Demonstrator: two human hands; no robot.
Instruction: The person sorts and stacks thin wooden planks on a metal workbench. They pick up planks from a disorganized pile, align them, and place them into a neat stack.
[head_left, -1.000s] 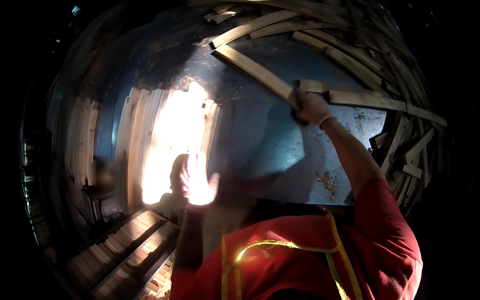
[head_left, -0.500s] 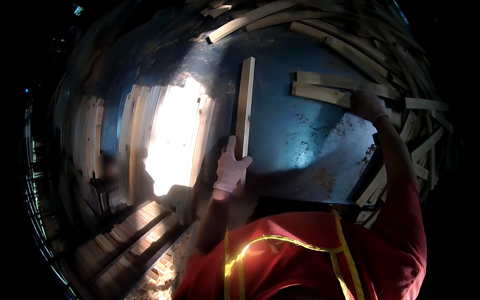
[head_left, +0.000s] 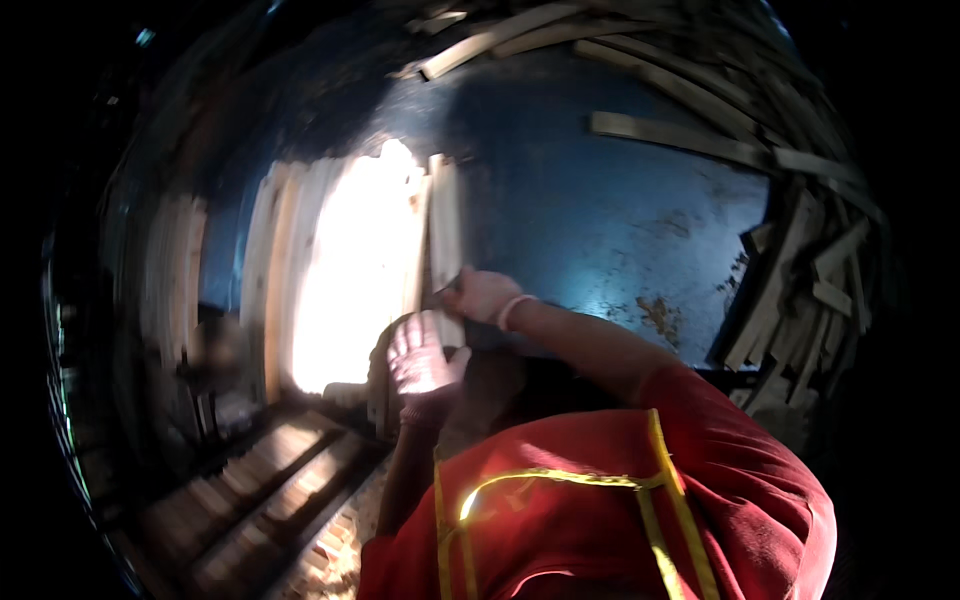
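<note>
A pale wooden strip (head_left: pixel 446 215) lies lengthwise on the blue metal table (head_left: pixel 560 200), alongside a row of similar strips (head_left: pixel 275 280). My right hand (head_left: pixel 487 298), in a pale glove, reaches across from the right, its curled fingers closed on the near part of this strip. Just below it, my left hand (head_left: pixel 424 362), also gloved, has its fingers stretched out over the near end of the row. Strong sunlight washes out the middle of the row. Motion blurs both hands slightly, and the strip's near end is partly covered by them.
One strip (head_left: pixel 680 140) lies crosswise at the right of the table. Loose strips (head_left: pixel 790 280) are heaped along the right edge, with more (head_left: pixel 500 38) at the far side. A slatted rack of wood pieces (head_left: pixel 250 480) stands low at the left.
My right hand has come from the right-hand strips to the row, and one of the two crosswise strips there is gone. My left hand has moved slightly left, its fingers now spread. The upright strip has shifted left.
</note>
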